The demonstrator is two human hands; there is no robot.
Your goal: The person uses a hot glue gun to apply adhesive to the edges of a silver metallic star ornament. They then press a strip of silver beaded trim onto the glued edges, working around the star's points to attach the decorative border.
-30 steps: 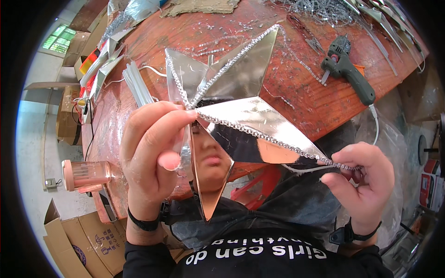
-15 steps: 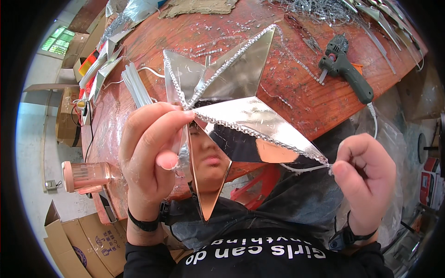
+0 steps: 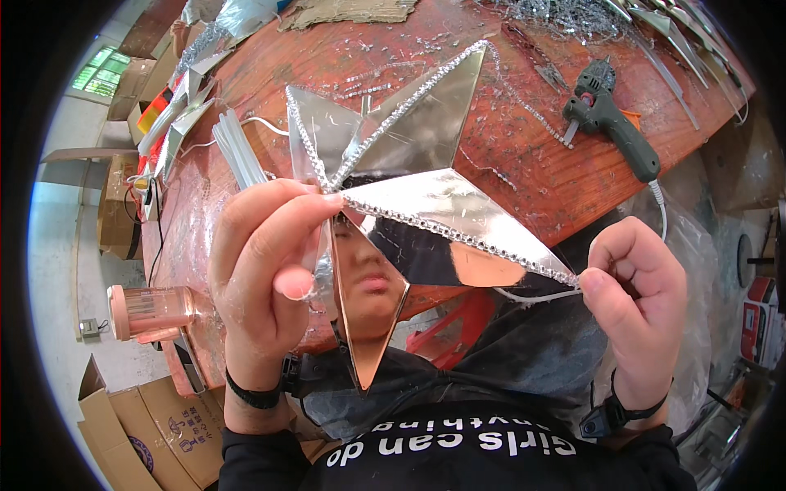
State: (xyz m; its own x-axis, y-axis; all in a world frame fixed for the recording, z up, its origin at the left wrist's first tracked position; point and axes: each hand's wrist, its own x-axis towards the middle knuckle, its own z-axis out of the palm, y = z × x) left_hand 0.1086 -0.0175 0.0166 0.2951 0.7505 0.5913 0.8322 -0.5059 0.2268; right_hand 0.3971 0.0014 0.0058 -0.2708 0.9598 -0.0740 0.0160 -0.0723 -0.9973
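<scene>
A mirrored silver five-pointed star is held up in front of me, over the table's near edge. My left hand is closed on the star's left side, its thumb behind and fingertips pressing at the centre, where rhinestone strips meet. Along the ridge of the right-hand point lies a rhinestone strip, running from those fingertips to the tip. At that tip my right hand is closed in a pinch on the strip's end. Two other ridges, toward the upper left and upper right points, also carry rhinestones. The lower point is bare.
On the red-brown wooden table rests a green glue gun with a white cord. Clear glue sticks lie at the left, near a pinkish cup. Tangled silver trim and other silver pieces sit at the back right.
My right hand has shifted slightly left and up, closer to the star's tip. The rhinestone strip now lies straighter and flatter along the ridge. The left hand has hardly moved.
</scene>
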